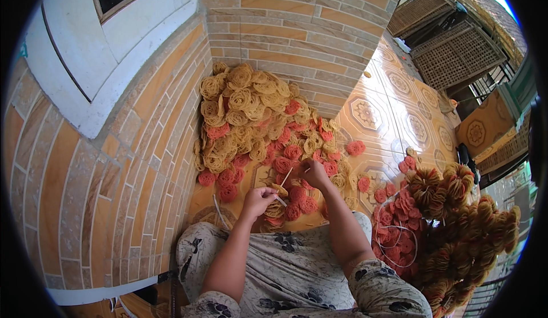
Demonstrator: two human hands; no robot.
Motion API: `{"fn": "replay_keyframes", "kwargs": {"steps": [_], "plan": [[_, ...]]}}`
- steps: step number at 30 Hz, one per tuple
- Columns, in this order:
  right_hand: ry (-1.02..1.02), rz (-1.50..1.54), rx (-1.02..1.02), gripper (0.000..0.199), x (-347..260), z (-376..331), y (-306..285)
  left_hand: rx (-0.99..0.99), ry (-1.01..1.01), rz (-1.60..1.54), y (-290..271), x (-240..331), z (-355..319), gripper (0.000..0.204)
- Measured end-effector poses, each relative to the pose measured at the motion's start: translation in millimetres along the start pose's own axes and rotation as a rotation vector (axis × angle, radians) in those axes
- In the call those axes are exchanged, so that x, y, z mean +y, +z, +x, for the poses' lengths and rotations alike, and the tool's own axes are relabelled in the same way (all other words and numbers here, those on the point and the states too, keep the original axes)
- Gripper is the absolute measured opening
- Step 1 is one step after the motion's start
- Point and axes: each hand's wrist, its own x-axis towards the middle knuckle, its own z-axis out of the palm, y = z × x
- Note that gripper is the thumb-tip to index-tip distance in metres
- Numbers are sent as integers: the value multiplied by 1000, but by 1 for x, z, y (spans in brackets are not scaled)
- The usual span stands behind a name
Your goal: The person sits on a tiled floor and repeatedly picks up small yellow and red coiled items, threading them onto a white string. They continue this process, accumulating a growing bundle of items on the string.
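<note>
My left hand [260, 200] is closed in a pinch on a tan woven rosette [279, 190], low over the floor in front of my lap. A thin pale stick [287, 176] slants up from that rosette, and a white strip [281, 201] shows just below it. Farther forward and to the right, my right hand [315, 173] has its fingers curled together at the edge of the loose rosettes; what it grips, if anything, is hidden. Coral-red rosettes [298, 193] lie on the floor between and beneath my hands.
A heap of tan rosettes [240, 104] rises in the corner against the tiled wall [274, 38]. To my right are more red rosettes [399, 209], a looped white cord [415, 241] and bunched strings of tan-and-red rosettes [468, 232]. Woven panels [456, 53] stand farther off.
</note>
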Motion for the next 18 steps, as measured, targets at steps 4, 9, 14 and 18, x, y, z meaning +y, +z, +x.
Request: {"fn": "replay_keyframes", "kwargs": {"steps": [4,9,14,18], "plan": [[237,537,-79,27,-8,5,-13,1,22,4,0,8,-4,21],[326,810,-148,23,-20,-1,-22,8,2,-58,0,11,-6,22],[381,1100,-145,21,-25,-2,-25,-10,41,-175,0,8,-2,22],[315,1011,-210,22,-24,-3,-25,-14,30,-95,2,2,0,21]]}}
